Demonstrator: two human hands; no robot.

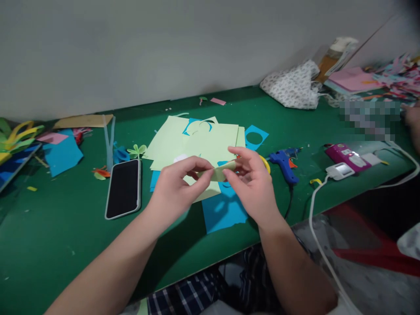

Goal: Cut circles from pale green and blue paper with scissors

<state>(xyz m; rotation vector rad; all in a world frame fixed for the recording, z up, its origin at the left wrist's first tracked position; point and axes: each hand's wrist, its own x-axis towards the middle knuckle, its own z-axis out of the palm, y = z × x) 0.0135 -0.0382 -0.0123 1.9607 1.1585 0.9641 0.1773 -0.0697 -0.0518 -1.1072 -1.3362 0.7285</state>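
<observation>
Both of my hands meet above the green table point(49, 245) and pinch a small folded piece of pale green paper point(220, 173) between them. My left hand point(179, 183) grips its left end with thumb and fingers closed. My right hand point(252, 181) holds its right end, index finger raised. Beneath them lies a stack of pale green paper sheets point(203, 144) over blue paper point(223, 212) with shapes cut out of it.
A black phone point(124, 188) lies face up to the left. A blue glue gun point(285, 162) lies to the right, beside a pink device point(346, 155) and a white charger point(339, 169) with cable. Paper scraps point(62, 153) sit far left; a patterned cloth point(293, 85) lies at the back.
</observation>
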